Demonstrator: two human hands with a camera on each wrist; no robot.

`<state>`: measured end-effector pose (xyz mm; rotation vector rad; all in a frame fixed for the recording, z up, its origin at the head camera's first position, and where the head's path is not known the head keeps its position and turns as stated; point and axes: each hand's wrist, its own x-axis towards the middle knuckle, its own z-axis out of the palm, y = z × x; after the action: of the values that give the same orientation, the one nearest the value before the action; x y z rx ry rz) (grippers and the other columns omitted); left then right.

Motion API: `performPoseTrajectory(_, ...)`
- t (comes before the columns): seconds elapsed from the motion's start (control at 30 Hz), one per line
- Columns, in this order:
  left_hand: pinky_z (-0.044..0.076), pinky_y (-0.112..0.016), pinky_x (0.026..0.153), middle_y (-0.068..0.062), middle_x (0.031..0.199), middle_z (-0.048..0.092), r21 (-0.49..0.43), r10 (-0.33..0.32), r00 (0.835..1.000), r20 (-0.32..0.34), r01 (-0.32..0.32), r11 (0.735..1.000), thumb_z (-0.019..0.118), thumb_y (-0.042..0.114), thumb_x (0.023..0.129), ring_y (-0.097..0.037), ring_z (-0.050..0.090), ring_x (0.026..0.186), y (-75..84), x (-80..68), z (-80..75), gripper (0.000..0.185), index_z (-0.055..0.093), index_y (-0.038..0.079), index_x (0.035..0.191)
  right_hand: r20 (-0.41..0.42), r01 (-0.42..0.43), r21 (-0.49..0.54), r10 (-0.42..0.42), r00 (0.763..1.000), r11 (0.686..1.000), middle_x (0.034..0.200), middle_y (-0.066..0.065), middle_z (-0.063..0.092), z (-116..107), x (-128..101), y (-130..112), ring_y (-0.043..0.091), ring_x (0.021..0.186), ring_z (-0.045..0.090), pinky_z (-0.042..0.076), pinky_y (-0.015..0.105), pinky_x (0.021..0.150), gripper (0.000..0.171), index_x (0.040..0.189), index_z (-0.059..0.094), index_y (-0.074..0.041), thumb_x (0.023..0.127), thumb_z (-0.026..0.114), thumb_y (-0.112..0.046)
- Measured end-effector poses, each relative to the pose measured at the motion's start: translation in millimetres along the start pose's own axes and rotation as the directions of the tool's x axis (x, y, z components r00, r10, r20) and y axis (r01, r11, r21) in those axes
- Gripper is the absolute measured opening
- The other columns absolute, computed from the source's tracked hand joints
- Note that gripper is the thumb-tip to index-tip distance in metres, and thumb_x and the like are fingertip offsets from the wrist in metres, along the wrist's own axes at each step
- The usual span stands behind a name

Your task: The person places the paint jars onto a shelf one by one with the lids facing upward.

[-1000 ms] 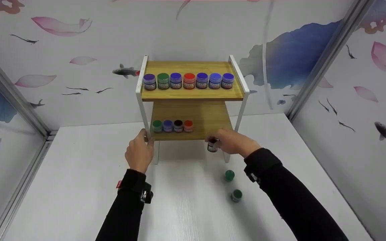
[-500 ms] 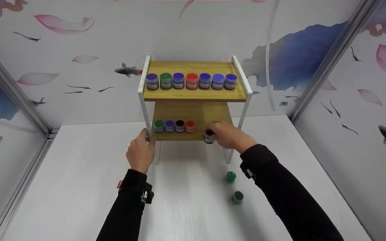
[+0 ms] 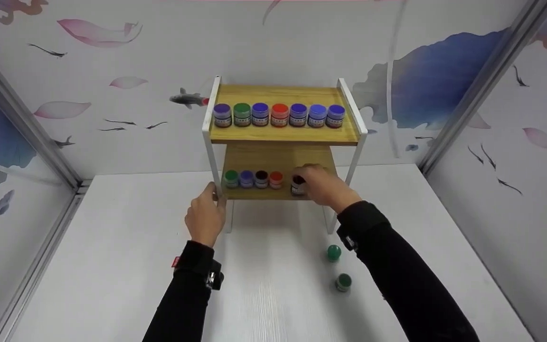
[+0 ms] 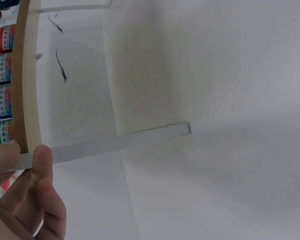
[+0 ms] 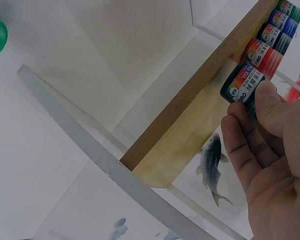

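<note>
My right hand [image 3: 326, 186] pinches a dark paint jar [image 5: 241, 84] between thumb and fingers. It holds the jar at the front of the lower wooden shelf [image 3: 278, 156], right of a red-lidded jar [image 3: 276, 179]. Whether the jar's base touches the board I cannot tell. Left of the red one stand a black-lidded jar [image 3: 261, 179], a blue-lidded jar [image 3: 246, 179] and a green-lidded jar [image 3: 231, 179]. My left hand [image 3: 205, 214] grips the rack's white front-left leg [image 4: 125, 142] at the lower board's corner.
Along the upper shelf [image 3: 278, 134] runs a row of several jars with purple, green, blue and red lids. A green jar [image 3: 334, 252] and a dark green-lidded jar [image 3: 344, 282] are on the white table [image 3: 264, 294], near my right forearm. Patterned walls enclose the table.
My right hand has carried the dark jar from in front of the lower shelf up and forward over its front edge, into line with the row. My left hand keeps its grip on the leg.
</note>
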<state>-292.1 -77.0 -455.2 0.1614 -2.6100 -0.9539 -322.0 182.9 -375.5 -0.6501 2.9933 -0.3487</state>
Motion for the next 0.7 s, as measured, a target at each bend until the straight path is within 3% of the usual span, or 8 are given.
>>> performPoseTrajectory(0.3,0.044,-0.034,0.051,-0.01,0.098,0.074,0.005,-0.002,1.0,0.0,0.002,1.0,0.062,0.021,0.095,-0.024,0.065,0.067,-0.5,0.8,-0.6,0.014,0.065,0.011,0.105,-0.036,-0.034,0.008,0.034,0.999,0.999,0.124,0.015,0.063,7,11,-2,0.028,0.119,0.058,0.046,0.044,0.105,0.035,0.131,0.058,-0.01,0.096,0.059,-0.011)
performPoseTrajectory(0.7,0.036,-0.029,0.047,-0.009,0.097,0.074,-0.01,0.005,1.0,0.003,-0.005,1.0,0.062,0.021,0.095,-0.02,0.057,0.062,-2.6,1.6,0.6,0.013,0.065,0.011,0.103,-0.021,-0.038,-0.026,0.038,0.999,0.999,0.128,0.016,0.06,13,17,-8,0.03,0.121,0.057,0.046,0.044,0.104,0.039,0.137,0.052,-0.008,0.098,0.056,-0.011)
